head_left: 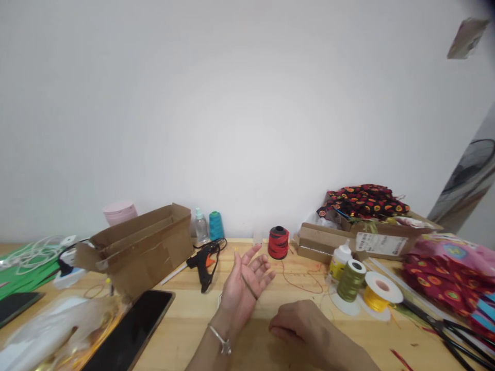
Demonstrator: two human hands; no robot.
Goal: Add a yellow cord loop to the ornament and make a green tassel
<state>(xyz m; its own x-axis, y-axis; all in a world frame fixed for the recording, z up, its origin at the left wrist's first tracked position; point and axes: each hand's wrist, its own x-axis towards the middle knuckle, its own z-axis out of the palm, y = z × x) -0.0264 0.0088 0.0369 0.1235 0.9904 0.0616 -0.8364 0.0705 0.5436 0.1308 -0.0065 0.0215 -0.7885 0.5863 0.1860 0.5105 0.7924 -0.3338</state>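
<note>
My left hand (pixel 243 286) is raised over the wooden table (pixel 185 322), palm up and fingers spread, with a thin dark thread lying across the palm. A bracelet sits on its wrist. My right hand (pixel 299 324) rests knuckles up on the table just right of it, fingers curled under; what they hold is hidden. A red thread spool (pixel 278 242) stands beyond the hands, and a loose red thread (pixel 301 283) trails from it over the table. A black glue gun (pixel 204 263) lies to the left of my left hand.
An open cardboard box (pixel 135 250) and a dark tablet (pixel 131 330) sit at left. Right: an olive spool (pixel 350 281), a yellow ribbon roll (pixel 381 291), a glue bottle (pixel 340 260), scissors (pixel 452 330), patterned fabric (pixel 363 201) on a box. A teal spool (pixel 216 225) stands by the wall.
</note>
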